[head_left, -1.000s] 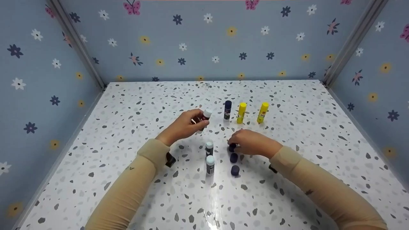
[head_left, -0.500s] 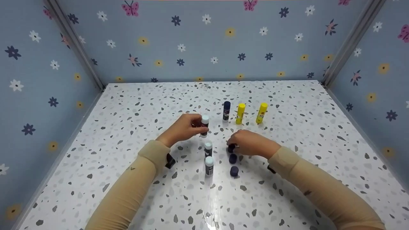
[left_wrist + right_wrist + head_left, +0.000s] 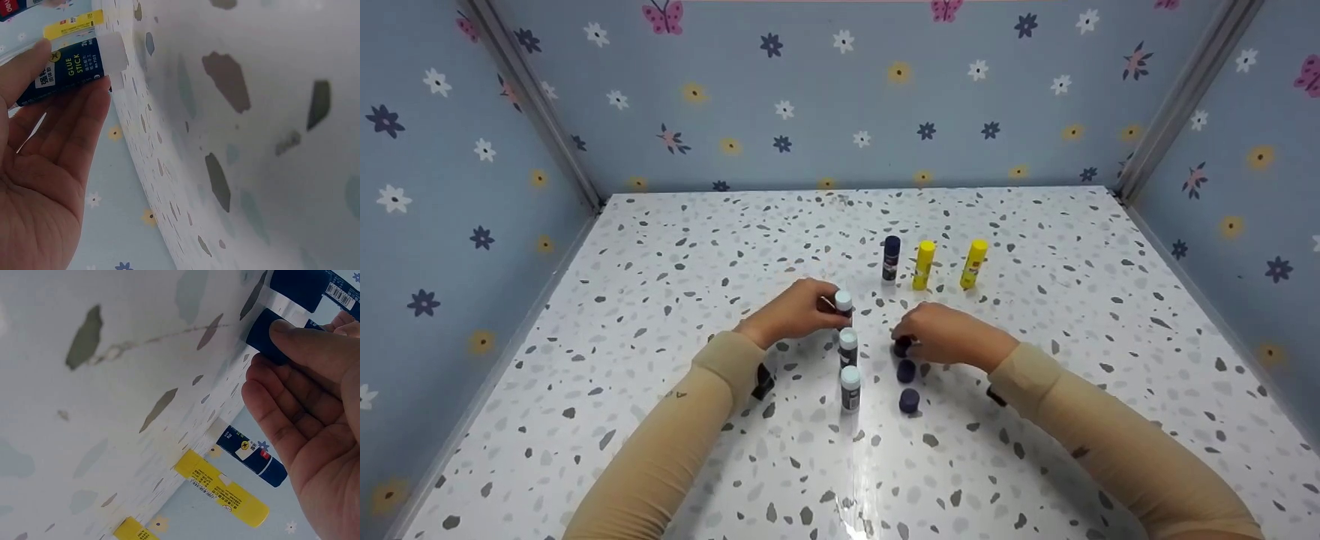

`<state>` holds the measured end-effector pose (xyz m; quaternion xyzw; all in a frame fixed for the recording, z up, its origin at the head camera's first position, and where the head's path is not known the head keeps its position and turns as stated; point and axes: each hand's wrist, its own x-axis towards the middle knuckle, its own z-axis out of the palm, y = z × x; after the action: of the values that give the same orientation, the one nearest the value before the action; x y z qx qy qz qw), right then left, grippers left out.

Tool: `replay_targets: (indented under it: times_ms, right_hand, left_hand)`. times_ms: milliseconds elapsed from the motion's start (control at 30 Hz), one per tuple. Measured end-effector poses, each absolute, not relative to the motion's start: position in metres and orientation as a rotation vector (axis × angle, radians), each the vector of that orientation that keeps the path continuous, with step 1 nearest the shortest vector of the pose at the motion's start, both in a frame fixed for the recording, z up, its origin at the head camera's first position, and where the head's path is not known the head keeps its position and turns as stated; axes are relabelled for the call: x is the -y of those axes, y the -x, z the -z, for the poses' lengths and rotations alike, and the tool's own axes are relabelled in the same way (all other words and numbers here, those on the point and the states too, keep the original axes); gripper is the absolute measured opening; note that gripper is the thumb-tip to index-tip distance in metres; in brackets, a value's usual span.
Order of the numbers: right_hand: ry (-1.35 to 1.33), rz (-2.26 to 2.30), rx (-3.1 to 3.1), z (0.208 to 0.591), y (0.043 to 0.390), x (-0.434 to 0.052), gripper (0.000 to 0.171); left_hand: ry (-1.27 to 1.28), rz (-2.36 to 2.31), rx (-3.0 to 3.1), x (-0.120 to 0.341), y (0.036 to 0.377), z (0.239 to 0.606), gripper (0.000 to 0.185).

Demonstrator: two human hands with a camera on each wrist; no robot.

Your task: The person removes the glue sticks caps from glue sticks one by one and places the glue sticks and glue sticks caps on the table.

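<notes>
My left hand (image 3: 802,309) holds a dark blue glue stick (image 3: 67,67) upright, its pale top (image 3: 844,301) uncapped. Nearer me in the same row stand two more uncapped glue sticks, a middle one (image 3: 848,346) and a front one (image 3: 850,390). To their right, my right hand (image 3: 952,334) pinches a dark blue cap (image 3: 265,336) at the table surface between thumb and fingers. Two similar caps sit in line in front of it, one close by (image 3: 906,371) and one nearest me (image 3: 909,401). Fingers partly hide the held stick and cap in the head view.
Behind the hands stand a capped dark blue glue stick (image 3: 891,259) and two yellow glue sticks, one left (image 3: 924,266) and one right (image 3: 974,265). Flower-patterned walls (image 3: 840,97) enclose the speckled white table (image 3: 697,240) at the back and sides.
The left hand has brought its glue stick toward me and down, from tilted to upright, behind the two standing sticks. My right hand stays on its cap.
</notes>
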<state>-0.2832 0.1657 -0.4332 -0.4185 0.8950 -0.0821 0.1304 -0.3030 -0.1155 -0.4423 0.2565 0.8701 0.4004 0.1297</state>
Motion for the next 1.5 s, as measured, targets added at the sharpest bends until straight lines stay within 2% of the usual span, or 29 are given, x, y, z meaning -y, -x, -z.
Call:
replay_targets:
  times_ms: [267,1067,1233,1400,1500]
  right_hand:
    - [1.257,0.273,-2.607,0.4340,0.2837,-0.1669,0.013]
    - [1.246,0.242,-2.613,0.4353,0.2853,-0.1650,0.008]
    - [1.197,0.241,-2.621,0.4345,0.2848,-0.1632,0.011]
    - [1.139,0.241,-2.615,0.4317,0.2847,-0.1644,0.030]
    - [1.186,0.253,-2.623,0.4260,0.2857,-0.1690,0.031]
  left_hand:
    - [-0.733,-1.113,-2.514,0.1120,0.3032,0.4428,0.021]
    - [-0.827,-1.071,-2.522,0.1125,0.3056,0.4471,0.020]
    - [-0.833,-1.068,-2.518,0.1112,0.3055,0.4473,0.019]
    - [-0.811,-1.074,-2.527,0.1102,0.3057,0.4483,0.019]
    - [-0.807,-1.074,-2.528,0.1104,0.3060,0.4478,0.019]
